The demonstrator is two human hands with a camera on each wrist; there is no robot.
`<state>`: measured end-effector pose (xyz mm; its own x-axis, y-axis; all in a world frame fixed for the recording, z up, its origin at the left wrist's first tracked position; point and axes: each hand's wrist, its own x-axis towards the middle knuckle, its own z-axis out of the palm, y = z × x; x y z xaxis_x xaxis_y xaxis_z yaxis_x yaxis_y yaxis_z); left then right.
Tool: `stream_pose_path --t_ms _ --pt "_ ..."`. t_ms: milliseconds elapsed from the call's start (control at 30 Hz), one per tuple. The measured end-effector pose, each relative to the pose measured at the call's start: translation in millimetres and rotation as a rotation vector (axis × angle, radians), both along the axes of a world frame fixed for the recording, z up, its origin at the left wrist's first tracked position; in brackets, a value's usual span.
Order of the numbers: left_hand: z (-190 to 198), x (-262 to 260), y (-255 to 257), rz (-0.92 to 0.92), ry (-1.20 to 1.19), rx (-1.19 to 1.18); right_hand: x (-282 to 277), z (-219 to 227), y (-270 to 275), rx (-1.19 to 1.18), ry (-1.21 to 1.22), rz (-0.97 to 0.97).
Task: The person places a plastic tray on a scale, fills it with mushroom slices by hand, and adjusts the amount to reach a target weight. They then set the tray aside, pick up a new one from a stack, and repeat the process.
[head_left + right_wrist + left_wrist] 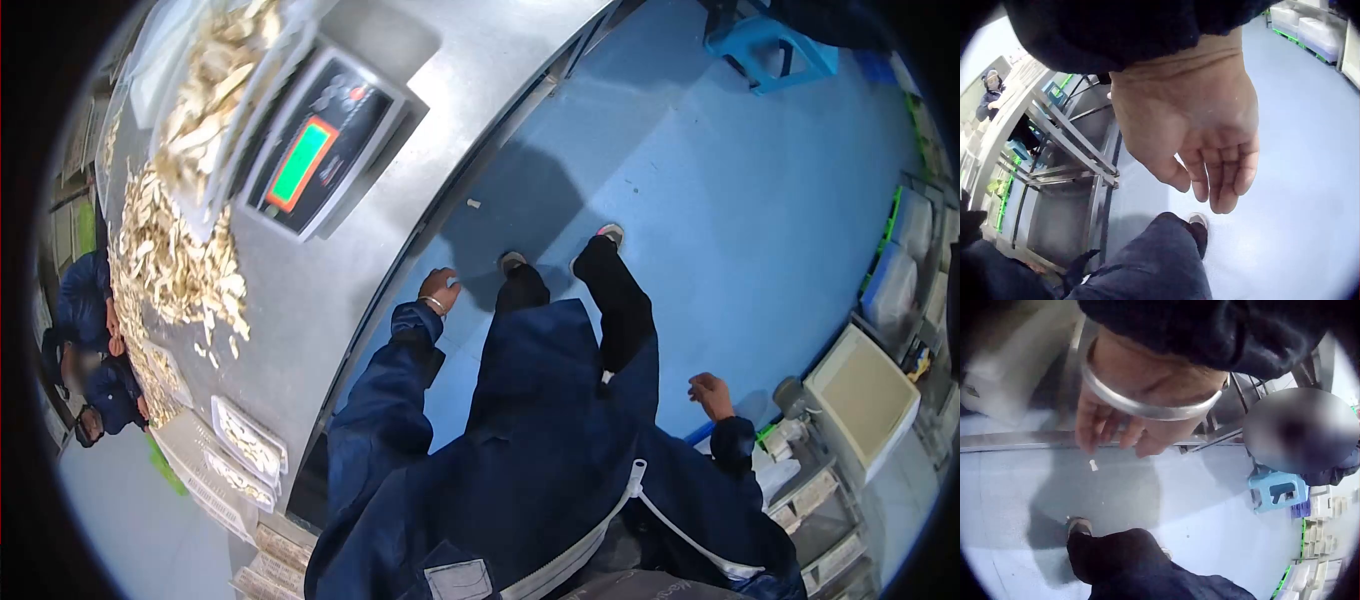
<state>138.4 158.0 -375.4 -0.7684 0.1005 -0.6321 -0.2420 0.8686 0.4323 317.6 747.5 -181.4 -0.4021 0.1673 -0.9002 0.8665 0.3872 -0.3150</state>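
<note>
Both hands hang beside the body with nothing held. The left hand (440, 288), a silver bracelet (1147, 411) round its wrist, hangs near the edge of a steel table (300, 330), fingers loosely bent downward. Out to the other side, the right hand (1197, 125) shows its palm, fingers slightly curled over the floor. On the table, a digital scale (345, 150) has a lit green display. Beside it, a clear plastic tub (203, 222) of pale dried slices appears blurred. A heap of the same slices (180, 270) spreads over the tabletop.
White trays (283, 458) with slices line the table's near end. Two people in dark clothes (85, 300) are at its far side. A blue stool (775, 55) stands on the blue floor (740, 220). A cream bin (862, 395) and stacked crates line the right.
</note>
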Motion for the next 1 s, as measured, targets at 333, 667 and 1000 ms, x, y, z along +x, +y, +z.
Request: stream_pose_path --t_ms 333,667,1000 --pt "-146.2 -49.1 11.7 -0.037 -0.015 -0.085 1.8 -153.0 65.1 0.096 0.003 -0.104" --pt "-324.6 -74.0 -7.6 -0.159 0.245 -0.033 -5.4 -264.9 93.3 0.240 0.004 -0.182" --pt "-431.4 -110.2 5.9 -0.218 0.241 -0.245 -24.7 -343.2 104.6 0.476 0.154 0.090"
